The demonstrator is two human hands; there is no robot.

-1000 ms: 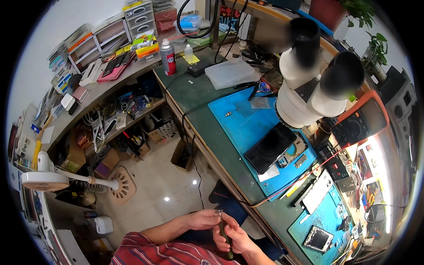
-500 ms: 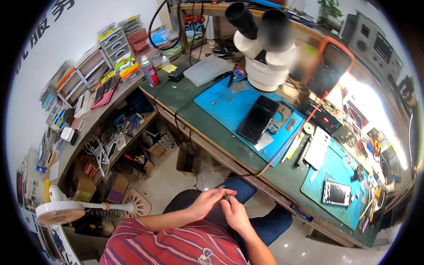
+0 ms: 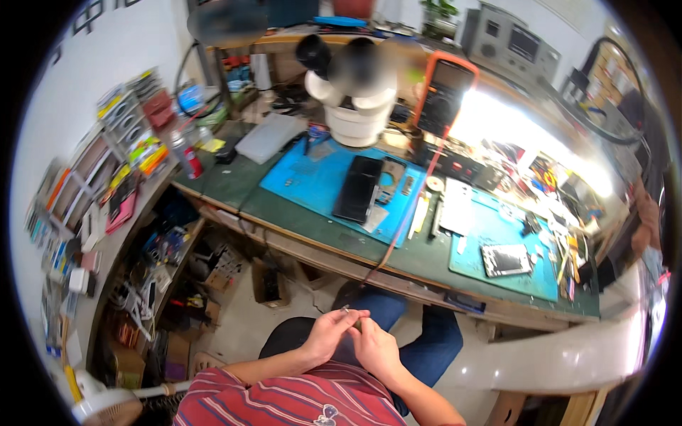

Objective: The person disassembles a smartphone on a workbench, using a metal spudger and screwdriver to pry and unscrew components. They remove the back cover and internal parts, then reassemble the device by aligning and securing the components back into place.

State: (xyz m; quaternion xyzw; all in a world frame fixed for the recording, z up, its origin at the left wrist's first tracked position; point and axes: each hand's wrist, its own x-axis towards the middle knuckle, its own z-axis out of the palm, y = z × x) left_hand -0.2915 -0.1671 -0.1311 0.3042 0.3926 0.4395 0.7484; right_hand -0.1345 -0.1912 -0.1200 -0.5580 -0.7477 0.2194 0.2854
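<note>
1. Above the lap [image 3: 387,307], well in front of the worktop [image 3: 426,261], the left hand [image 3: 328,336] and the right hand [image 3: 376,349] meet, their fingertips close together.
2. The left hand has its fingers closed, pinching a slim tool [image 3: 346,308] near its small metallic end.
3. The right hand is also closed on it, just beside the left; a bit of green shows between the two, and most of the tool is hidden by the fingers.
4. What has just changed is mainly the view: it has swung to the right, so the microscope [image 3: 353,122] now stands further left and more of the far-right end shows.
5. The tool's green length, plain a second ago, is now mostly covered, while both hands stay joined above the lap; as I judge it, the handling is still under way.
6. Nothing on the worktop seems to have shifted. On the blue mat [image 3: 295,176] lies a dark phone [image 3: 357,189], with a phone frame [image 3: 389,181] just beside it.
7. To the right, an opened device [image 3: 506,260] rests on the teal mat [image 3: 467,265], well apart from both hands and untouched.
</note>
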